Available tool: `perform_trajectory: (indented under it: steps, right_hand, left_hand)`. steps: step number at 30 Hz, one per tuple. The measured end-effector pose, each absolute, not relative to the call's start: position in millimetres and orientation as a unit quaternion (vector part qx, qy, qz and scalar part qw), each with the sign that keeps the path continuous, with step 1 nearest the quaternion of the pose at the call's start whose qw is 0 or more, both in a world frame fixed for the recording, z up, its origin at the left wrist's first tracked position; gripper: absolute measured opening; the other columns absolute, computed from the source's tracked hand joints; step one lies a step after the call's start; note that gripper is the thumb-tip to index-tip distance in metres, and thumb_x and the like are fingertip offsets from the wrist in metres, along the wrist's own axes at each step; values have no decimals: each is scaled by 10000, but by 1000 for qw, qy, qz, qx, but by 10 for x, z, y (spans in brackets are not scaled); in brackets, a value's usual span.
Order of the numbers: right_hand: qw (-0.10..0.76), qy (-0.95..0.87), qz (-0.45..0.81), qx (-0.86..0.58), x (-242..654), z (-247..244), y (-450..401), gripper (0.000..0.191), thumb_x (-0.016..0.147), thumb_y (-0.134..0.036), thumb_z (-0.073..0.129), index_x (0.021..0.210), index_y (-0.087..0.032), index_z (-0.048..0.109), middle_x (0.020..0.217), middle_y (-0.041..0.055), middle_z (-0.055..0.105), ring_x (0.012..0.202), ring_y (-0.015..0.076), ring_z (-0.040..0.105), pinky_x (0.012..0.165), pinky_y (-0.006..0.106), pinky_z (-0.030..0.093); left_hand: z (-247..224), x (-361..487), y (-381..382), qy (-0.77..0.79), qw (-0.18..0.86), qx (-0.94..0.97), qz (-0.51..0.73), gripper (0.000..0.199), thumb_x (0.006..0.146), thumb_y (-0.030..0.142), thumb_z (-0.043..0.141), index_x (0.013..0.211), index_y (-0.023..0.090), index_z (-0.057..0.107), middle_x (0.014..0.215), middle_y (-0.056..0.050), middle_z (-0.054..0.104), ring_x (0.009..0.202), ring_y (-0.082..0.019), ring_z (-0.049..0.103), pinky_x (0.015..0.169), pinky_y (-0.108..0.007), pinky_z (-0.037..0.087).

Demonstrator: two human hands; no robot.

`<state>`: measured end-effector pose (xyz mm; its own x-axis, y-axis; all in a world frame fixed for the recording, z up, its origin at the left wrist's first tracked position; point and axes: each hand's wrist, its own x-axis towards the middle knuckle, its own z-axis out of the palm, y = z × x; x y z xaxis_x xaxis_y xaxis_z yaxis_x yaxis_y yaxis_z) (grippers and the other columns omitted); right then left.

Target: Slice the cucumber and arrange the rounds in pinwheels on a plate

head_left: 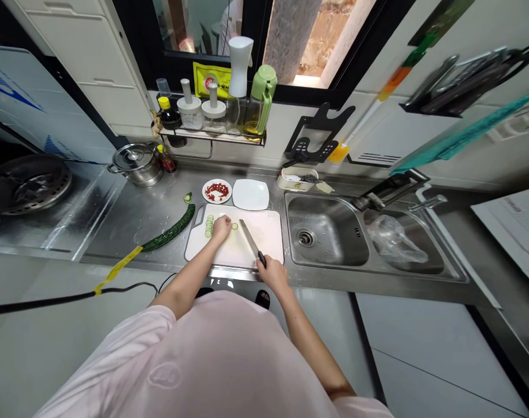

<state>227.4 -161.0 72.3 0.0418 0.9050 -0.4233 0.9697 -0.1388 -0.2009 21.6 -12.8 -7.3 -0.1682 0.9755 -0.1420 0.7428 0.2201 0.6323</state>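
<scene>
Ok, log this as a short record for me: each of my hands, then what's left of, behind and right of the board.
Left hand: over the cutting board, between a row of cucumber slices and a lone slice; grip unclear
Right hand: holding the knife by its black handle
Left: long green cucumber
Behind: round plate of chopped red pieces; rectangular white plate
Right: steel sink

Can't tell what's under L hand (222,229), wok (27,184) cut off @ L edge, shirt logo (165,376) too sm. to read.
</scene>
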Motion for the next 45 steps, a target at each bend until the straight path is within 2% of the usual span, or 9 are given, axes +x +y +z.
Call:
perform_trajectory:
  steps: [10,17,21,26,32,45]
  right_hand:
    - [72,670,-236,701,2174,773,-1664,412,942,-492,350,1059,-200,616,975,109,692,940,228,639,741,275,396]
    - [84,656,-232,713,2232,793,-1660,419,950,-482,337,1073,-192,614,990,111,689,946,222,637,749,271,391]
    - [80,664,-228,707,2257,784,-1679,410,947,-484,338,1061,-200,612,978,106,691,929,222,641,728,269,386]
    - [75,672,-231,700,2224,783,-1697,404,942,-484,343,1050,-202,610,966,103,693,920,223,641,718,269,381]
    - [88,669,-234,701,2185,783,-1679,424,945,-488,324,1065,-196,608,981,110,688,938,228,636,733,278,385]
    - [104,679,-232,689,2192,792,-1659,416,958,-467,313,1101,-198,595,1008,114,682,953,225,635,767,286,389]
  left_hand:
    - [-61,227,-112,730,271,597,194,120,771,241,592,843,208,681,864,-55,688,810,-185,613,699,-278,419]
    - [-15,245,-205,711,244,634,183,219,732,341,664,901,202,668,972,-62,645,876,-182,592,762,-271,426]
    - [-25,243,-198,712,246,633,181,198,748,323,650,906,208,677,987,-59,649,888,-183,594,770,-269,433]
    - [-52,229,-142,719,255,621,177,156,809,217,541,854,212,690,942,-54,675,872,-171,604,763,-257,428]
    - [-50,231,-104,735,268,599,171,155,793,221,572,901,233,683,950,-35,695,867,-171,621,740,-253,433]
    - [10,240,-63,747,287,577,162,135,776,212,581,864,250,676,922,-15,706,862,-164,626,729,-249,427]
